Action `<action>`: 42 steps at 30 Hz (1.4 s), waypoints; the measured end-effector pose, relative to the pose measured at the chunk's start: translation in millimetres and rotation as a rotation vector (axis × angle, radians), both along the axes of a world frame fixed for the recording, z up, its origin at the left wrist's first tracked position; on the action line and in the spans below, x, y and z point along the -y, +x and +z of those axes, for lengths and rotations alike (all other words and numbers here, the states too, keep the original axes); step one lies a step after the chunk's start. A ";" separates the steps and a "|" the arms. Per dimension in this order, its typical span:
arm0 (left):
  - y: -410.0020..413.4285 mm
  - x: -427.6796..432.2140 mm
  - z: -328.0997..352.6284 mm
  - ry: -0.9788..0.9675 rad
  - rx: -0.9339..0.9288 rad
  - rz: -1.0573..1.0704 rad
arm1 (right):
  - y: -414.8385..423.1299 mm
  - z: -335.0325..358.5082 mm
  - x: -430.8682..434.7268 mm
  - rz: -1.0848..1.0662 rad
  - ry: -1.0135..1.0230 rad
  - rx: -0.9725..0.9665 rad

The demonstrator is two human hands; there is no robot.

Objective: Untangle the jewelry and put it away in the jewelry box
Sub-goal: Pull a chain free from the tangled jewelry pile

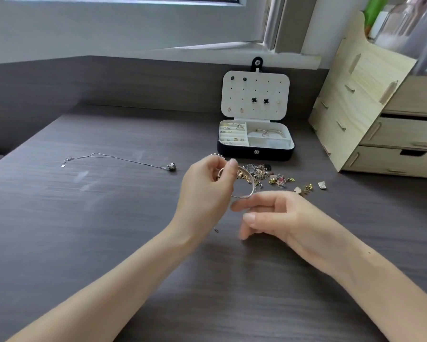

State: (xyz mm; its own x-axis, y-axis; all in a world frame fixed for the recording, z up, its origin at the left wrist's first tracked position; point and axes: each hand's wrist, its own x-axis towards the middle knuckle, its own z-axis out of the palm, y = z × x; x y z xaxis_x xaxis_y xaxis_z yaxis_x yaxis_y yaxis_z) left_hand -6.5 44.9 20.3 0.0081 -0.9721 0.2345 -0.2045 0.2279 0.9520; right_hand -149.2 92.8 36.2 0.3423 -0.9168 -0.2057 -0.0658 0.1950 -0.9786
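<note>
My left hand [207, 188] pinches a rose-gold bangle [244, 191] between thumb and fingers, lifted just above the desk; a thin chain end dangles below it. My right hand [279, 215] hovers beside it with loosely curled fingers, its index tip close to the bangle's lower rim; I cannot tell if it touches. Behind the hands lies a tangled pile of jewelry [259, 172]. The black jewelry box [255, 154] stands open at the back, with rings and a bangle in its white compartments and earrings pinned to its lid. A silver necklace [123, 160] lies stretched out on the left.
Loose earrings and charms [306, 187] are scattered right of the pile. A wooden drawer organizer [380, 124] stands at the right edge of the dark desk [84, 230]. A wall and window ledge run along the back.
</note>
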 end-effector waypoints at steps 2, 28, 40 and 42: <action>5.2 1.6 2.3 -0.094 0.049 0.050 | -1.2 2.2 -1.8 -0.067 -0.068 -0.189; -2.0 -6.6 -1.0 0.199 -0.080 -0.104 | -0.5 -9.2 3.6 -0.319 -0.300 -0.124; 9.8 4.1 0.0 -0.214 0.201 0.108 | 3.3 -5.6 -2.5 -0.272 -0.248 -0.086; 10.7 5.2 -2.9 -0.248 0.266 0.145 | -2.4 0.2 -1.8 -0.331 -0.374 -0.108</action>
State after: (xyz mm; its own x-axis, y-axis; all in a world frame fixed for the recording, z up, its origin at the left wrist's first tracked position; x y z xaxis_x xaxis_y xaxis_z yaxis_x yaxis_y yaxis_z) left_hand 4.1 39.7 17.5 0.0485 -0.8788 0.4748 -0.4840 0.3951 0.7808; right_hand -151.6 94.6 36.4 0.0161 -0.9901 0.1391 -0.1644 -0.1399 -0.9764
